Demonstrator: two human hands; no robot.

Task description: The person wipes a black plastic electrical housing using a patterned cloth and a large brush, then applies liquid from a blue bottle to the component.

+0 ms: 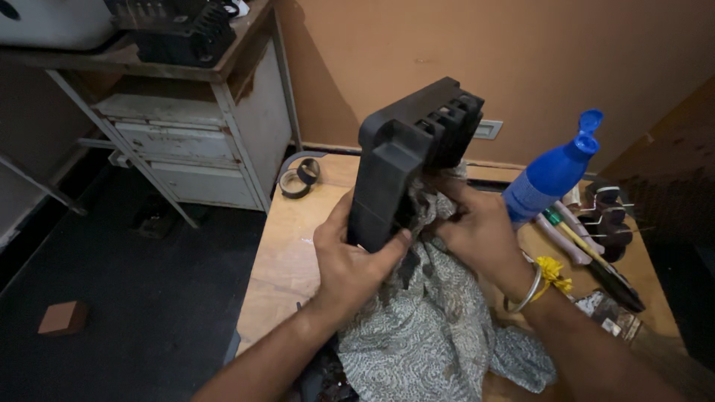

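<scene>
Both hands grip the black plastic housing (406, 160) above the desk (287, 246): left hand (354, 260) clamps its lower end, right hand (477, 231) presses a patterned cloth (432, 327) against it. Its long axis tilts up-right; open floor lies left.

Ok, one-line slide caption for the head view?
Left hand holds black plastic housing upright; right hand presses patterned cloth against it.

Wooden table (287, 257), patterned cloth (432, 327), blue bottle (547, 179), tape rolls (299, 179), possibly screwdrivers (577, 238)
</scene>
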